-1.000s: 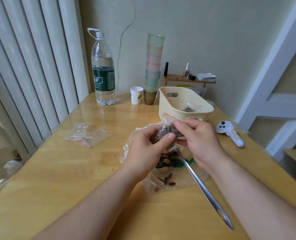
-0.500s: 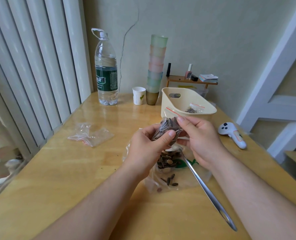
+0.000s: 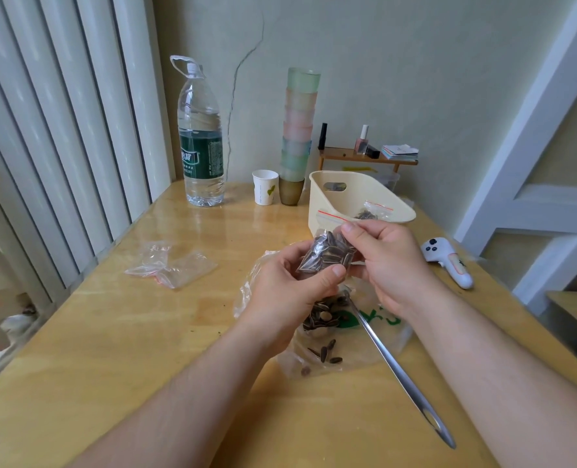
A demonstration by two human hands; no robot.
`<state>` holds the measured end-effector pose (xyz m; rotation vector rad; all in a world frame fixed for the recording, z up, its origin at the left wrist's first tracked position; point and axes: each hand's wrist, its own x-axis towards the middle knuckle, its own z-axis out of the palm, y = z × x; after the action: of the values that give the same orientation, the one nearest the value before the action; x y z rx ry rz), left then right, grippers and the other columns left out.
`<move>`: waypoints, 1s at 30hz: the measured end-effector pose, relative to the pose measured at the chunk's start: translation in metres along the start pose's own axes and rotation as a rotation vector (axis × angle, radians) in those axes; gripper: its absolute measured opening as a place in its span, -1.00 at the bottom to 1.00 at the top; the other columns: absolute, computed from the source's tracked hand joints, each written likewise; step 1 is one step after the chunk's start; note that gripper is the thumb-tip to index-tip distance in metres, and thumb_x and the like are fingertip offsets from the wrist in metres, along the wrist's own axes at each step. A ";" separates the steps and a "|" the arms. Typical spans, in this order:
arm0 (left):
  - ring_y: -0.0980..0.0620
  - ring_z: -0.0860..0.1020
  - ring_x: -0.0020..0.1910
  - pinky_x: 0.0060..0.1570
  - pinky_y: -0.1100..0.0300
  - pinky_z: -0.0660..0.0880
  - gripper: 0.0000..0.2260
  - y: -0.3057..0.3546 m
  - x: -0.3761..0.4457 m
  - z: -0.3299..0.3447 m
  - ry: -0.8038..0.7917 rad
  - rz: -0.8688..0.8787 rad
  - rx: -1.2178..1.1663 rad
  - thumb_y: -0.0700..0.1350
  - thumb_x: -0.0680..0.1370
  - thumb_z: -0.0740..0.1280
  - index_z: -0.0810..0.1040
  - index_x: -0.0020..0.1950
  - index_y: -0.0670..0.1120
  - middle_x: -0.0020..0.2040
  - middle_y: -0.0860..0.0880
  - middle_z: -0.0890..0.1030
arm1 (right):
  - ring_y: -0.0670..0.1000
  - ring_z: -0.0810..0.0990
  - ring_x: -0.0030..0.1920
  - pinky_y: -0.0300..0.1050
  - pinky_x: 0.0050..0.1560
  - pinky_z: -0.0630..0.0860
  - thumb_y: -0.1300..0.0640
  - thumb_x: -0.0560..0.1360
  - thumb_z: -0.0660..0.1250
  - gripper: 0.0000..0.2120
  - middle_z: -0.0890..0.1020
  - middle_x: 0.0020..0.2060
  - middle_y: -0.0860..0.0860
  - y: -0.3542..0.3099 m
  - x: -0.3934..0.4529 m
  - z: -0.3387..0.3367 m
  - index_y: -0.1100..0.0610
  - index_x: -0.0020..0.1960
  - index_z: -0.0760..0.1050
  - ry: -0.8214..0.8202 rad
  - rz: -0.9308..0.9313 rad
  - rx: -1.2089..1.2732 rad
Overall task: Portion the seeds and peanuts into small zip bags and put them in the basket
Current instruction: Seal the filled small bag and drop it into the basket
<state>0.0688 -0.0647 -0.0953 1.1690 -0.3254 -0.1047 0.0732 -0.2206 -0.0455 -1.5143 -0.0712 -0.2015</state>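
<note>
A small zip bag (image 3: 327, 253) full of striped sunflower seeds is held above the table between both hands. My left hand (image 3: 290, 292) grips its lower part with thumb in front. My right hand (image 3: 388, 261) pinches its top right corner near the red zip strip. Below them lies a large clear bag of seeds (image 3: 331, 319) with a metal spoon (image 3: 401, 376) sticking out toward me. The cream basket (image 3: 334, 201) stands just behind, with one filled small bag (image 3: 373, 212) inside it. I see no peanuts.
Several empty zip bags (image 3: 172, 266) lie at the left of the wooden table. At the back stand a large water bottle (image 3: 201, 140), a paper cup (image 3: 265, 187) and a tall stack of cups (image 3: 297, 136). A white controller (image 3: 449, 261) lies at the right.
Both hands have lifted the small seed bag a little, and it now stands more upright in front of the basket. The spoon and big bag have not moved.
</note>
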 end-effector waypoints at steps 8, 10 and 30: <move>-0.13 0.72 0.12 0.09 0.04 0.66 -0.72 0.001 -0.001 -0.003 -0.015 -0.004 0.029 -0.17 0.59 0.50 0.64 0.30 -0.12 0.14 -0.15 0.73 | 0.09 0.72 -0.15 0.00 -0.15 0.69 0.27 0.65 0.33 -0.83 0.75 -0.13 0.23 -0.003 -0.001 -0.001 0.26 -0.01 0.69 -0.014 -0.034 -0.039; -0.12 0.71 0.11 0.14 -0.02 0.64 -0.74 0.003 0.000 0.000 0.032 -0.022 -0.045 -0.08 0.60 0.47 0.66 0.27 -0.12 0.14 -0.17 0.73 | 0.10 0.71 -0.12 0.06 -0.05 0.70 0.26 0.64 0.35 -0.84 0.73 -0.07 0.28 -0.002 -0.003 -0.002 0.25 0.00 0.70 -0.059 -0.054 -0.096; -0.08 0.67 0.00 0.16 -0.02 0.64 -0.77 -0.002 -0.011 0.007 -0.008 0.012 0.256 -0.19 0.62 0.45 0.63 0.26 0.01 0.01 -0.04 0.73 | -0.08 0.56 -0.41 -0.09 -0.25 0.55 0.08 0.64 0.39 -0.86 0.71 -0.22 0.06 -0.054 0.075 -0.047 -0.02 -0.04 0.70 0.333 -0.215 -0.326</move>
<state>0.0561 -0.0688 -0.0969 1.4205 -0.3604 -0.0580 0.1339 -0.2766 0.0179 -1.7765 0.0685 -0.6610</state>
